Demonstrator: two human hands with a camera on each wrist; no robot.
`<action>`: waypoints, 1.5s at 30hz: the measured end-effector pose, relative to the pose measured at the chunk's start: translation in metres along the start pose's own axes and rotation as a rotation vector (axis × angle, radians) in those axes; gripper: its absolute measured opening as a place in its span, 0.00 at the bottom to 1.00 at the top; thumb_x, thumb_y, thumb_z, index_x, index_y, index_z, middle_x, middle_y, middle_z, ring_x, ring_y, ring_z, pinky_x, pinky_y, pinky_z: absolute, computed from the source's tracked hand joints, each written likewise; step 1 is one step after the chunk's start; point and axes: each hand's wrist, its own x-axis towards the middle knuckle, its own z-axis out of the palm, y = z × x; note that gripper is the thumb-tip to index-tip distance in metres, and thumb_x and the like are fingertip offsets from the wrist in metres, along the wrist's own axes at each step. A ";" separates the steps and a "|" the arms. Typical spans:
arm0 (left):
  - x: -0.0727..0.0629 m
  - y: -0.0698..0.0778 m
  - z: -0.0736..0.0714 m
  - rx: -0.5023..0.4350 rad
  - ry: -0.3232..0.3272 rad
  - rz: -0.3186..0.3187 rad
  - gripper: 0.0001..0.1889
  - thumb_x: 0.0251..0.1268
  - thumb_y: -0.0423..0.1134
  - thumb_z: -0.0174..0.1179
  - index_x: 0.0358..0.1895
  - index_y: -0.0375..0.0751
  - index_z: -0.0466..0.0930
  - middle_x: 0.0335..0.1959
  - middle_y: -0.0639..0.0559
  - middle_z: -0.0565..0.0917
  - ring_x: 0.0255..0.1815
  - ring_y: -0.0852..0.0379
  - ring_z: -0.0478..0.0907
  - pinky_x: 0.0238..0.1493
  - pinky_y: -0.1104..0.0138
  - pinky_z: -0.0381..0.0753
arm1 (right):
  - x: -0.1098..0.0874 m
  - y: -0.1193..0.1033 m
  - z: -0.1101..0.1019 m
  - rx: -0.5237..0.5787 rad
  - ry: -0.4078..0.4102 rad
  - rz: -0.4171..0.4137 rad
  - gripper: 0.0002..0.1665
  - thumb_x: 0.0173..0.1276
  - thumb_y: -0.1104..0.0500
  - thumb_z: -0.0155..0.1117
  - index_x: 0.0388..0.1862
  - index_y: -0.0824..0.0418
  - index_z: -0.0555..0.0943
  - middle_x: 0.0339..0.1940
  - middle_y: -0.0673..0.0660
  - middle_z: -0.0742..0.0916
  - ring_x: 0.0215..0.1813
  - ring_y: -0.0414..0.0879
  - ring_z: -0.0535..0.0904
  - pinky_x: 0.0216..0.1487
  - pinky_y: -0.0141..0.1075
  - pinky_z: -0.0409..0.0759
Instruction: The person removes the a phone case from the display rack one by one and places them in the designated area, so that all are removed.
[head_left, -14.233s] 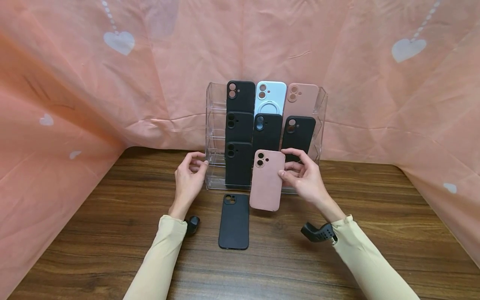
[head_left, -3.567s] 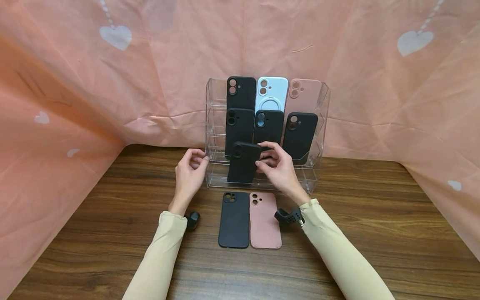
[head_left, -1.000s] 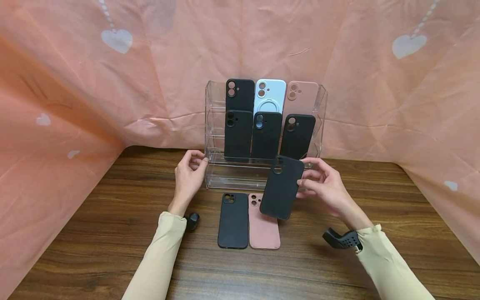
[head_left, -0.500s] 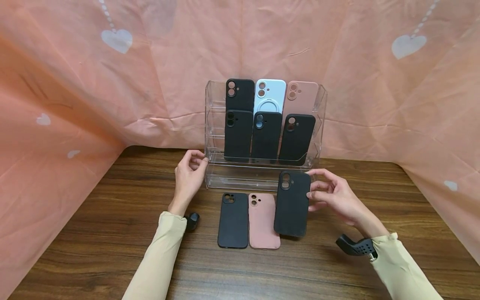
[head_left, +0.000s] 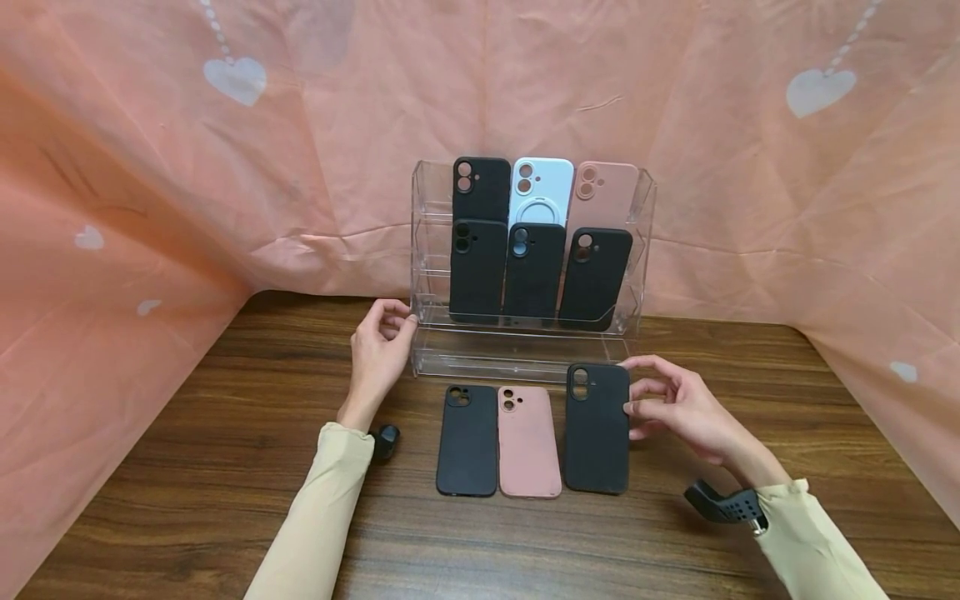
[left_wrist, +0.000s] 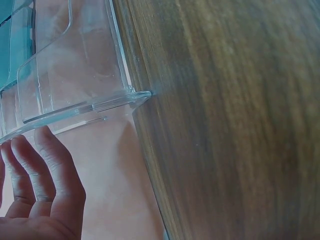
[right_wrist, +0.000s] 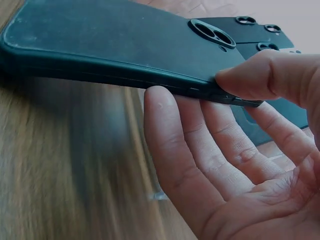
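Note:
My right hand pinches a black phone case by its right edge, thumb on the back face and fingers under the side. In the right wrist view that case is tilted, its camera end raised; whether its far end touches the wood I cannot tell. To its left a pink phone case and another black phone case lie flat, side by side. My left hand rests its fingertips against the left side of a clear tiered display rack; its thumb is hidden in the left wrist view.
Two rows of phone cases lean in the rack: a black case, a white case with a ring and a pink case above, black cases below. Wooden tabletop all around; pink cloth behind.
Over the last second my right hand has brought the black case down and rightward, from over the pink case to its right. It came from the rack's bottom tier. The left hand stays put.

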 end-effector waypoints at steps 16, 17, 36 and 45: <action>-0.001 0.000 0.000 0.002 -0.011 -0.015 0.07 0.68 0.41 0.64 0.45 0.46 0.81 0.35 0.47 0.86 0.30 0.58 0.79 0.35 0.69 0.75 | -0.003 0.014 0.005 -0.156 0.055 0.078 0.33 0.70 0.69 0.65 0.72 0.61 0.69 0.43 0.55 0.89 0.37 0.46 0.90 0.36 0.48 0.90; -0.001 0.000 0.000 0.000 -0.011 -0.015 0.07 0.68 0.41 0.64 0.45 0.46 0.81 0.35 0.47 0.86 0.30 0.58 0.80 0.35 0.69 0.75 | -0.003 0.014 0.006 -0.167 0.061 0.088 0.32 0.70 0.69 0.65 0.72 0.62 0.69 0.43 0.57 0.89 0.37 0.45 0.89 0.36 0.48 0.90; 0.000 0.001 0.000 -0.003 -0.003 -0.017 0.08 0.67 0.41 0.64 0.46 0.46 0.82 0.36 0.46 0.87 0.30 0.59 0.80 0.35 0.70 0.75 | 0.008 0.018 0.017 -0.253 0.063 0.226 0.31 0.70 0.66 0.66 0.70 0.72 0.71 0.54 0.70 0.79 0.40 0.38 0.86 0.38 0.40 0.90; -0.001 0.000 0.000 0.000 0.002 -0.010 0.08 0.68 0.41 0.64 0.46 0.46 0.82 0.36 0.46 0.87 0.29 0.60 0.79 0.34 0.70 0.75 | 0.008 0.019 0.023 -0.320 0.051 0.213 0.32 0.67 0.64 0.71 0.69 0.70 0.73 0.55 0.71 0.79 0.40 0.39 0.85 0.37 0.39 0.90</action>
